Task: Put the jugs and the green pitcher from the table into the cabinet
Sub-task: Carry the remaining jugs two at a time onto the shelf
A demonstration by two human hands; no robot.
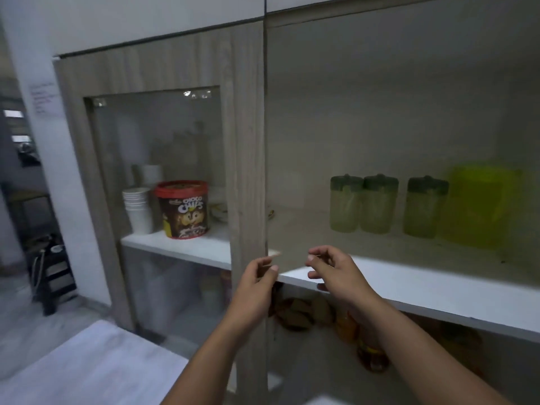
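Three jugs (380, 204) w/ dark lids upright in a row on cabinet shelf (438, 290), behind frosted glass; left two touching, third just apart. Green pitcher (482, 206) at right end, just beside third jug, blurred. Left hand (257, 277) at door stile (248, 171), fingers curled, grip empty. Right hand (333, 268) in front of shelf edge, fingers half-curled, holding nothing. Left compartment: stacked paper cups (137, 209), choco chips tub (182, 209). Bench corner (96, 366) bottom left.
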